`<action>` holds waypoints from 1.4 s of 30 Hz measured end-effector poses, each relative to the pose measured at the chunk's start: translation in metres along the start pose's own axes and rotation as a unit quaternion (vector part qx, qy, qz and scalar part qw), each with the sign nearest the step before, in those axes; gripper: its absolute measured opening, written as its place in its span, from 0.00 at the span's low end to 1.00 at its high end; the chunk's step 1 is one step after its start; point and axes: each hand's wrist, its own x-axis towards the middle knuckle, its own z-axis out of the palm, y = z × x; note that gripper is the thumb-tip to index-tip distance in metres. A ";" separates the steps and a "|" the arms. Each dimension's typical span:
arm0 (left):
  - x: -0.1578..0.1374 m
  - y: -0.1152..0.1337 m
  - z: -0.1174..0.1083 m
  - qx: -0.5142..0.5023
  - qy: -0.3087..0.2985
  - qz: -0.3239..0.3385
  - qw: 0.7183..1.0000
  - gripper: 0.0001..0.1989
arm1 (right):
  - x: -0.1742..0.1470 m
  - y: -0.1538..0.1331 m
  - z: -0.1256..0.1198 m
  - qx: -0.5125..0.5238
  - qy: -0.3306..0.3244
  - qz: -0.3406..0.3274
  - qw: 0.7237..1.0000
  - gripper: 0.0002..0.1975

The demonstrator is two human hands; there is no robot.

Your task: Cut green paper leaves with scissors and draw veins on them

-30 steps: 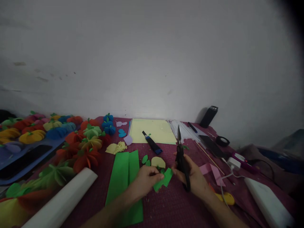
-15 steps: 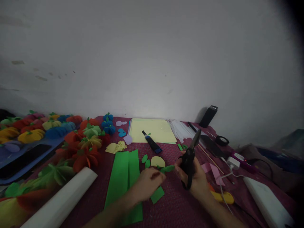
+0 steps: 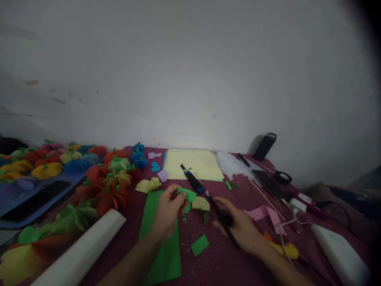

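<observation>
My left hand point(image 3: 169, 210) pinches a small green paper piece point(image 3: 187, 194) between thumb and fingers. In my right hand point(image 3: 242, 230) is a pair of black scissors point(image 3: 220, 216), tips pointing up and left toward the green piece but apart from it. Below my left hand lies a long green paper strip point(image 3: 163, 258), partly covered by the forearm. Between the hands, a cut green rectangle point(image 3: 200, 245) rests on the cloth. Behind it are a cream rounded paper piece point(image 3: 201, 203) and small green scraps. A dark blue slim tool point(image 3: 193, 181) lies just beyond.
Colourful paper pumpkins point(image 3: 114, 194) crowd the left side, beside a white roll point(image 3: 81, 250). Pale yellow sheets point(image 3: 195, 161) lie against the wall. To the right are a pink paper strip point(image 3: 264, 212), black tape roll point(image 3: 282, 177), cables, yellow-handled tool point(image 3: 287, 250) and white box point(image 3: 339, 252).
My left hand has risen from the table and now holds a green paper piece. My right hand has moved down and slightly left, and the scissors have swung from pointing upright-right to up-left.
</observation>
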 end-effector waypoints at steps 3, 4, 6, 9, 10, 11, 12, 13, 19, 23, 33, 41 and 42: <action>0.000 0.006 0.000 -0.032 0.016 0.016 0.999 0.11 | -0.004 -0.003 0.004 -0.132 -0.059 -0.016 0.989 0.17; -0.001 0.006 0.000 -0.024 0.014 0.012 1.000 0.11 | -0.006 -0.003 0.006 -0.172 -0.072 -0.024 0.982 0.15; -0.003 0.005 0.002 0.013 0.001 -0.005 1.000 0.11 | -0.010 -0.003 0.010 -0.231 -0.093 -0.037 0.968 0.14; -0.007 0.002 0.005 0.059 -0.027 -0.038 0.997 0.10 | -0.013 -0.005 0.010 -0.266 -0.123 -0.055 0.954 0.15; -0.008 0.000 0.005 0.066 -0.037 -0.051 0.996 0.10 | -0.014 -0.006 0.009 -0.274 -0.131 -0.066 0.951 0.14; -0.009 -0.002 0.006 0.069 -0.046 -0.064 0.994 0.10 | -0.015 -0.008 0.007 -0.281 -0.135 -0.077 0.947 0.13; -0.010 -0.003 0.007 0.070 -0.052 -0.077 0.993 0.11 | -0.016 -0.009 0.005 -0.285 -0.139 -0.090 0.944 0.11; -0.011 -0.005 0.007 0.070 -0.057 -0.089 0.992 0.11 | -0.016 -0.011 0.003 -0.284 -0.139 -0.099 0.944 0.10; -0.019 -0.017 0.014 0.071 -0.092 -0.128 0.985 0.11 | -0.008 -0.015 0.005 0.048 -0.001 -0.002 0.999 0.09; -0.025 -0.021 0.021 0.086 -0.131 -0.123 0.980 0.11 | -0.003 -0.008 0.012 0.233 0.023 0.042 0.971 0.11; -0.028 -0.013 0.019 0.048 -0.161 -0.106 0.980 0.11 | -0.008 -0.001 0.006 0.271 0.054 0.017 0.961 0.09; -0.030 -0.014 0.019 0.076 -0.182 -0.094 0.976 0.13 | -0.014 -0.004 0.009 0.138 0.110 -0.049 0.983 0.06; -0.030 -0.014 0.020 0.080 -0.184 -0.091 0.975 0.12 | -0.013 -0.004 0.009 0.132 0.105 -0.050 0.984 0.05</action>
